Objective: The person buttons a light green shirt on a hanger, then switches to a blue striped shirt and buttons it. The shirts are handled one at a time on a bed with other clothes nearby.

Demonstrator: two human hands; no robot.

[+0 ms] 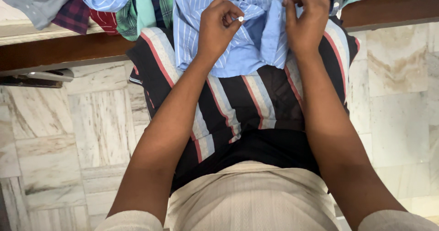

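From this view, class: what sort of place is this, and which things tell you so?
Probably a home or small tailoring or laundry spot: a marble floor, a pile of shirts on a low ledge, and hands working a button on a blue shirt.

heaped shirts (114, 7) crowd the ledge, marble floor (68, 135) open

Light-blue shirt (219, 25) with thin white stripes, draped over the near edge of the worktop and hanging onto a lap. Front bunched and folded at the middle, plain blue lining turned outward. Small white button (240, 18), round, pinched at fabric's edge; possibly still sewn on, hard to tell.
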